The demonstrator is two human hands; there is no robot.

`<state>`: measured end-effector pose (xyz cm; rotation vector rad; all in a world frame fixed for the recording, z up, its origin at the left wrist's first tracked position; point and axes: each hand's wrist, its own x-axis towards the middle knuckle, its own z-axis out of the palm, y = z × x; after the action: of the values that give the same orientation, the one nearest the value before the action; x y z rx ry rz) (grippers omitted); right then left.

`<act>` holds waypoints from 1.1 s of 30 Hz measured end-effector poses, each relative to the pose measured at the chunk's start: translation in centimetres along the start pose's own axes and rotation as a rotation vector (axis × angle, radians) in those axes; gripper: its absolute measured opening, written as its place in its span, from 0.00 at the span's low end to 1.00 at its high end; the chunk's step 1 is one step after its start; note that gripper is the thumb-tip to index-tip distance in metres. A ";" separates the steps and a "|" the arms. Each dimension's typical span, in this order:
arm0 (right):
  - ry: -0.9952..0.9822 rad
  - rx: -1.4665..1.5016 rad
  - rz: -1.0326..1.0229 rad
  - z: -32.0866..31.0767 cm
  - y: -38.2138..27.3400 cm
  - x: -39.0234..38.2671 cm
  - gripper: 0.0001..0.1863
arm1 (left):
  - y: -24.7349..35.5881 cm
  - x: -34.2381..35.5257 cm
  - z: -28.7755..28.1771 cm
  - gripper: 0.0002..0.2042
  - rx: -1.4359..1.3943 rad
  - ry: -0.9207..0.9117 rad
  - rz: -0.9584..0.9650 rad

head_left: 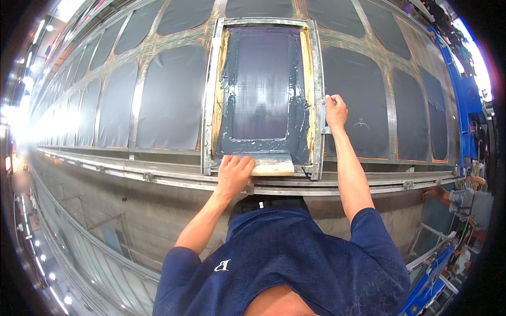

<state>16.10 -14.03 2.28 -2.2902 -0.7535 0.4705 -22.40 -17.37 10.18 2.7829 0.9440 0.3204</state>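
A silk-screen printing frame (317, 63) with metal rails lies over the long table in front of me. Its dark mesh (261, 89) has a shiny, uneven dark border, and yellowish strips run along the inside of the side rails. At the near end of the frame lies a squeegee (278, 168) with a pale cream grip. My left hand (234, 176) is closed over the squeegee's left end. My right hand (336, 113) is closed at the frame's right rail, beside a small metal bracket (326, 130). Its curled fingers hide exactly what part they grip.
Dark grey panels (171, 100) lie in rows on the table, with pale, line-patterned strips between them. A metal rail (174, 174) follows the near edge. Blue machinery (470, 105) stands at the right end. At far right, another person's hand (437, 195) shows.
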 end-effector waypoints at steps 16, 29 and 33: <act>-0.199 -0.160 -0.383 2.4 -10.2 9.2 0.23 | -26.4 33.3 8.9 0.10 -0.049 -0.002 0.100; -0.661 -0.499 -0.656 17.5 -22.3 25.3 0.19 | -30.8 44.0 7.7 0.18 -0.119 -0.282 -0.128; -0.651 -0.529 -0.656 16.1 -21.4 21.1 0.19 | -29.2 40.4 7.0 0.16 -0.140 -0.260 -0.105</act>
<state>15.77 20.07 3.12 -2.1368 -2.0694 0.7690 -6.09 29.62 2.16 2.5573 0.9582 0.0072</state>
